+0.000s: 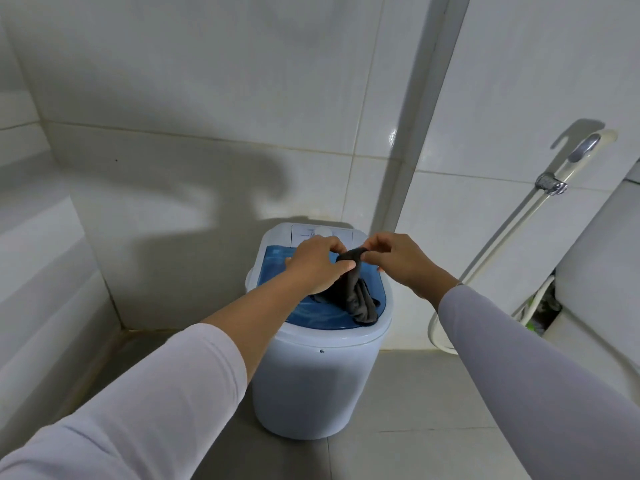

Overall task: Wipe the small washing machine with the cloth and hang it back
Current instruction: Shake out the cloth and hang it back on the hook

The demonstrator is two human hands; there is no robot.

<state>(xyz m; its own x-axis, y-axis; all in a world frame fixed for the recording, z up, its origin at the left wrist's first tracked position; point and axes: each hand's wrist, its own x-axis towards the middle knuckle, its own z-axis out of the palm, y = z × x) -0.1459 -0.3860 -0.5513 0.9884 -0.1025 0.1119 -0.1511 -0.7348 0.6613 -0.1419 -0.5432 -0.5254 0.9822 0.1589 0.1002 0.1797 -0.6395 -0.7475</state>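
Note:
A small white washing machine (313, 386) with a blue see-through lid (311, 315) stands on the floor against the tiled wall. A dark grey cloth (358, 296) hangs in a bunch over the lid, its lower folds resting on the blue surface. My left hand (317, 263) pinches the cloth's top edge from the left. My right hand (394, 259) pinches the same top edge from the right. Both hands hover just above the lid. A white dial (322, 232) sits on the control panel behind them.
White tiled walls close in at the back and left. A bidet sprayer (585, 150) with its hose (485, 268) hangs on the right wall. A white toilet (602, 258) stands at the far right. Grey floor tiles (408, 445) surround the machine.

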